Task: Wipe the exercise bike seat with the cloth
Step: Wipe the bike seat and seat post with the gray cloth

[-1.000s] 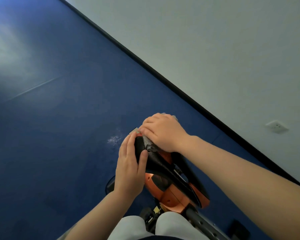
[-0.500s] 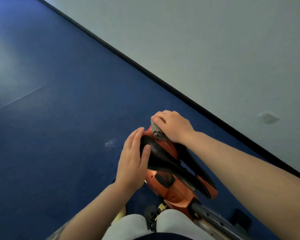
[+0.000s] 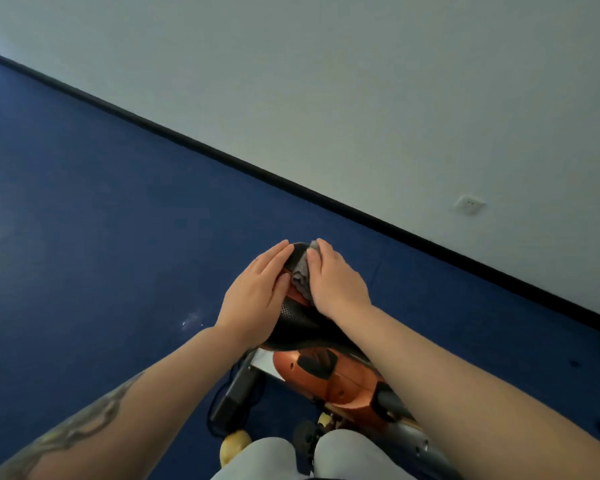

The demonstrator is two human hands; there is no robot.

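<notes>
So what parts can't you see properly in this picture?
- Head view: most of the cloth is hidden under the right hand.
- The seat top is largely covered by the left hand and both forearms.
- The bike body runs behind the right forearm and knees.
- The wall socket is too small to read.

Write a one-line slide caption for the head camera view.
Right hand presses a grey cloth on the black bike seat while the left hand steadies it.
</notes>
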